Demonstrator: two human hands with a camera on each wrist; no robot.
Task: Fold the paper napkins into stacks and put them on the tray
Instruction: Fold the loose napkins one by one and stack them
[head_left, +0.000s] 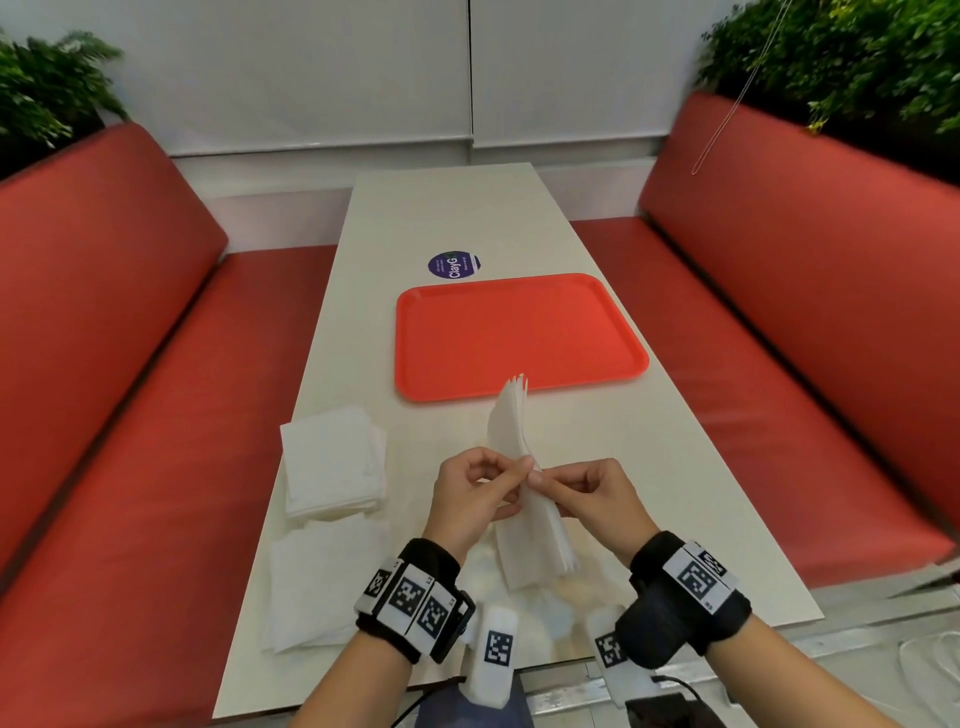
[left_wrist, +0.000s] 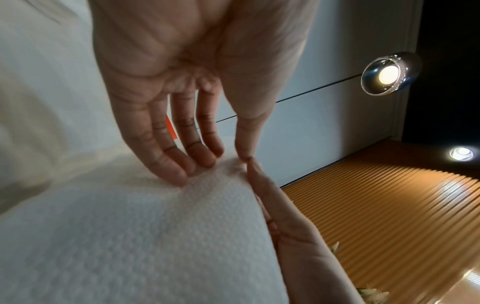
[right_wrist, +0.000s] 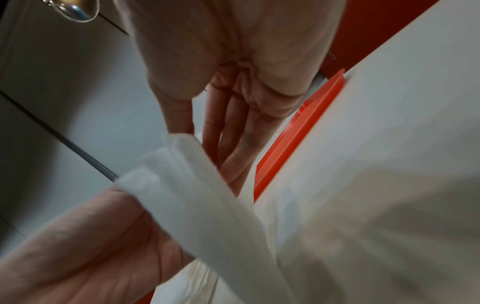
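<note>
Two sets of fingertips pinched one bundle of napkins (head_left: 524, 478) on edge above the table (head_left: 623, 447), the left hand (head_left: 475, 499) gripping one face and the right hand (head_left: 592, 499) the other. The orange tray (head_left: 519, 335) lay just beyond. Two more napkin piles (head_left: 332, 462) sat left of the hands.

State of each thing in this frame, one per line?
Tray: on the table, nothing on it.
Held napkins: bunched, standing on edge, pinched by both hands.
Folded stack: on the table, left.
Left hand: pinching napkins.
Right hand: pinching napkins.
</note>
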